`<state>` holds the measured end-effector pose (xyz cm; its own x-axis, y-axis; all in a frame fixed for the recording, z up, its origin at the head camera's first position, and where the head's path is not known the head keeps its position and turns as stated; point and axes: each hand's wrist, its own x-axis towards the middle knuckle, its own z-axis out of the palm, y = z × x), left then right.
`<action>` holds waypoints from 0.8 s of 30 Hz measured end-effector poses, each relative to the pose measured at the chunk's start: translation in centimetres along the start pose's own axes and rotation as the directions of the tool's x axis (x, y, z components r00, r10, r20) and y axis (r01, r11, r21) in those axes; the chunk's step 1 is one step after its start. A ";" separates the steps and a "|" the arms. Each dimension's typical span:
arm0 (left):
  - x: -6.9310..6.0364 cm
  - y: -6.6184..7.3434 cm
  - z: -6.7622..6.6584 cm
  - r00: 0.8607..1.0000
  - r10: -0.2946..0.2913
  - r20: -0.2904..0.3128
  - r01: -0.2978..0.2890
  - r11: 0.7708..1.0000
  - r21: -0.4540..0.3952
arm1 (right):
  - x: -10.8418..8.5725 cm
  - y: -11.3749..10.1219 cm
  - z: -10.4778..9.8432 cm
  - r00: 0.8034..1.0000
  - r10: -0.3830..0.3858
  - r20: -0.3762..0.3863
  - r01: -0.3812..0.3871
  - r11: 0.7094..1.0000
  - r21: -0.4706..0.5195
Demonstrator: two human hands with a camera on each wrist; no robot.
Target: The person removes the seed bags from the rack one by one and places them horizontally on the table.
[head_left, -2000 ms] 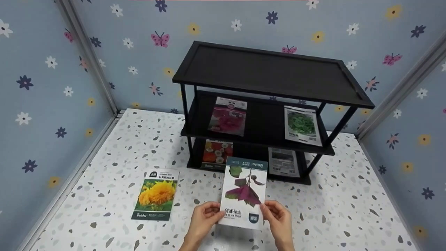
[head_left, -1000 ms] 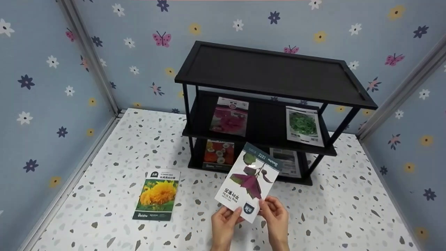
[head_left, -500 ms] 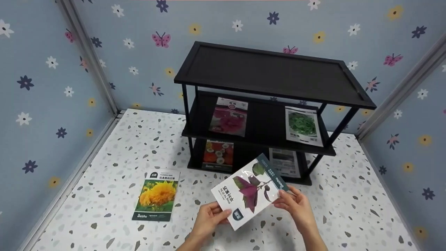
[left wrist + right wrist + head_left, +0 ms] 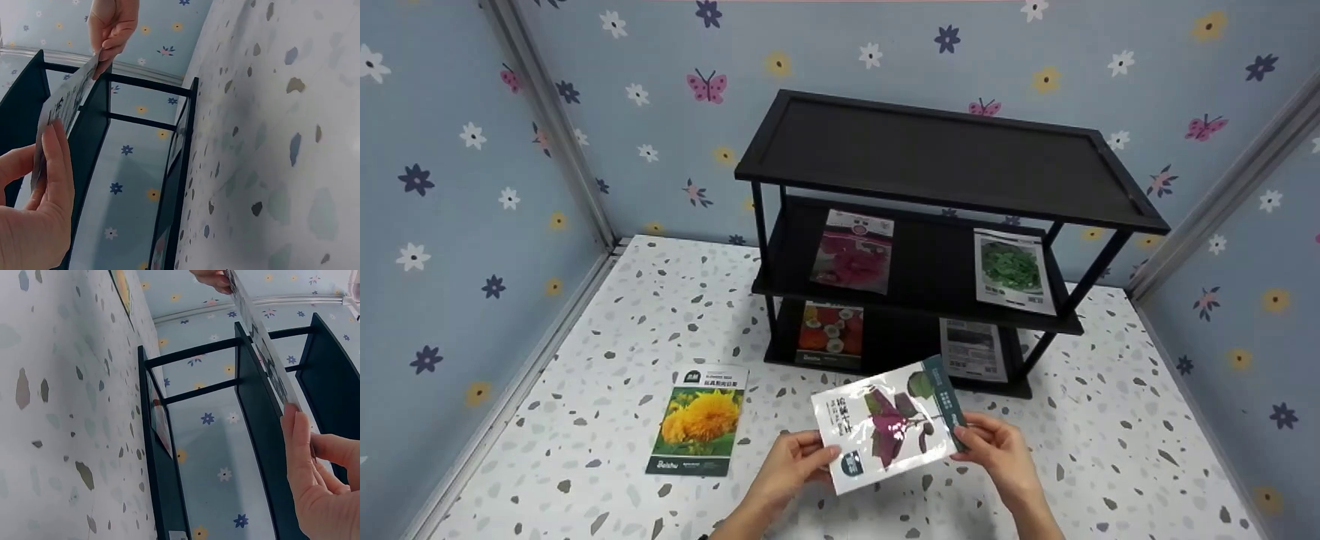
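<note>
Both hands hold a white seed packet [image 4: 885, 424] with a purple-leaf picture, turned nearly sideways above the tabletop in front of the shelf. My left hand [image 4: 791, 469] pinches its lower left edge, thumb on top. My right hand [image 4: 1001, 457] pinches the dark green band at its right end. In the left wrist view the packet [image 4: 67, 104] appears edge-on, between the left hand [image 4: 42, 208] below and the right hand [image 4: 114, 28] above. The right wrist view shows the packet [image 4: 264, 346] tilted, gripped by the right hand [image 4: 320, 478], with left fingers at its far end.
A black three-level shelf [image 4: 945, 161] stands behind the hands. Its middle level bears a pink-flower packet [image 4: 853, 255] and a green-leaf packet [image 4: 1012, 270]; the bottom level bears a red-flower packet [image 4: 830, 334] and a grey-white packet [image 4: 971, 349]. A yellow-flower packet [image 4: 697, 420] lies at left.
The held packet has rotated from upright to nearly sideways, its green band now at the right. My right hand has shifted from the packet's bottom end to that band; my left hand still grips it.
</note>
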<state>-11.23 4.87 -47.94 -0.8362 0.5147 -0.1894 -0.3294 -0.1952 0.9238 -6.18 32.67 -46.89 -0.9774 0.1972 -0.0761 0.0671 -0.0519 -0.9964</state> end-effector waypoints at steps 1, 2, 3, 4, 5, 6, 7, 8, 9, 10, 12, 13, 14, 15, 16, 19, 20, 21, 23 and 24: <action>0.1 0.1 0.3 1.000 0.000 -0.025 0.000 1.000 -0.023 | 0.1 0.4 -0.2 0.999 -0.043 0.002 0.043 0.998 0.045; 0.1 0.2 0.7 0.998 0.005 -0.055 -0.008 0.999 -0.046 | 0.6 1.8 -0.6 0.997 -0.072 -0.017 0.073 0.995 0.072; 0.2 0.3 1.1 0.996 0.011 -0.085 -0.017 0.997 -0.074 | 1.1 3.3 -1.1 0.994 -0.099 -0.038 0.102 0.990 0.100; 0.3 0.2 1.6 0.993 0.021 -0.115 -0.034 0.993 -0.112 | 1.7 4.9 -1.5 0.992 -0.115 -0.062 0.122 0.985 0.123; 0.4 0.1 2.2 0.988 0.034 -0.149 -0.057 0.987 -0.152 | 2.4 6.5 -2.0 0.989 -0.119 -0.088 0.131 0.980 0.150; 0.5 -0.1 2.8 0.982 0.049 -0.184 -0.084 0.979 -0.185 | 3.0 8.0 -2.4 0.986 -0.117 -0.115 0.136 0.976 0.172; 0.6 -0.4 3.4 0.974 0.071 -0.214 -0.118 0.969 -0.215 | 3.6 9.3 -2.6 0.984 -0.110 -0.138 0.136 0.971 0.196; 0.8 -0.8 4.0 0.966 0.090 -0.243 -0.151 0.956 -0.250 | 4.1 10.7 -2.7 0.979 -0.091 -0.180 0.127 0.971 0.203; 1.0 -1.3 4.6 0.958 0.110 -0.266 -0.187 0.940 -0.286 | 4.4 11.3 -2.5 0.975 -0.077 -0.211 0.125 0.966 0.228; 2.2 -3.2 4.6 0.945 0.172 -0.279 -0.260 0.911 -0.319 | 4.6 11.6 -2.2 0.970 -0.061 -0.236 0.123 0.959 0.254; 2.7 -4.1 5.6 0.924 0.230 -0.306 -0.334 0.875 -0.350 | 4.6 11.9 -1.4 0.959 -0.042 -0.281 0.131 0.943 0.306; 3.0 -4.5 6.0 0.915 0.252 -0.315 -0.362 0.858 -0.365 | 4.5 11.9 -0.9 0.954 -0.039 -0.298 0.139 0.936 0.323; 3.5 -5.3 6.2 0.902 0.291 -0.318 -0.402 0.835 -0.375 | 4.4 11.9 -0.4 0.948 -0.030 -0.318 0.143 0.930 0.338; 3.8 -5.6 6.6 0.896 0.298 -0.329 -0.414 0.829 -0.376 | 4.3 11.9 0.0 0.940 -0.015 -0.340 0.140 0.928 0.346; 4.0 -5.8 6.9 0.890 0.304 -0.340 -0.424 0.824 -0.375 | 4.2 11.9 0.5 0.936 -0.008 -0.351 0.141 0.924 0.355; 3.8 -5.2 7.9 0.890 0.259 -0.376 -0.397 0.846 -0.357 | 3.9 12.1 1.8 0.926 0.005 -0.378 0.147 0.916 0.373; 3.9 -5.1 8.1 0.891 0.234 -0.390 -0.380 0.854 -0.357 | 3.8 12.1 2.2 0.921 0.019 -0.389 0.140 0.916 0.376; 3.7 -4.5 8.4 0.894 0.182 -0.409 -0.342 0.867 -0.363 | 3.7 12.1 2.5 0.919 0.022 -0.393 0.140 0.915 0.379; 3.7 -4.3 8.6 0.892 0.146 -0.428 -0.323 0.869 -0.375 | 3.5 12.1 3.2 0.917 0.023 -0.397 0.143 0.912 0.385; 3.8 -4.4 8.7 0.888 0.139 -0.439 -0.324 0.866 -0.380 | 3.4 12.1 3.5 0.918 0.025 -0.397 0.145 0.909 0.391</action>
<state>-9.15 14.91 -49.81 -0.9806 0.0634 -0.1857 -0.1814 -0.6531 0.7352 -9.37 29.31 -59.12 -0.8157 0.5681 -0.1092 -0.1586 -0.4012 -0.9022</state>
